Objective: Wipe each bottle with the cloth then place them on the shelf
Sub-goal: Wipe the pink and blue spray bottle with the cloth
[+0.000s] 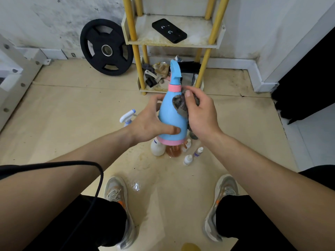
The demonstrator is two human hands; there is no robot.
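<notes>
You hold a blue spray bottle [172,120] with pink bands upright in the air in front of you, above the floor and short of the shelf, nozzle pointing away. Your left hand [150,124] wraps its lower body, thumb lying across the front and fingers curled behind, probably to steady it against the rubbing. Your right hand [201,115] bunches a dark grey cloth [181,105] in curled fingers and presses it to the bottle's right shoulder, just below the upper pink collar, so the wiping looks under way.

Directly beneath the held bottle, on the floor [72,115] between your shoes, stand more bottles in a close group: a white bottle [156,148], an amber bottle [174,151] touching or just beside it, and small white bottles [187,159] to their right. A white trigger sprayer [127,117] shows just left of your left hand. These appear to be waiting for their turn.

Ahead, against the wall, stands the shelf [172,44] with yellow posts. Its middle board carries a black flat object [169,30] near the centre, with bare space beside it. The bottom board holds mixed clutter [155,73]. A black weight plate [107,47] leans on the wall to the shelf's left.
</notes>
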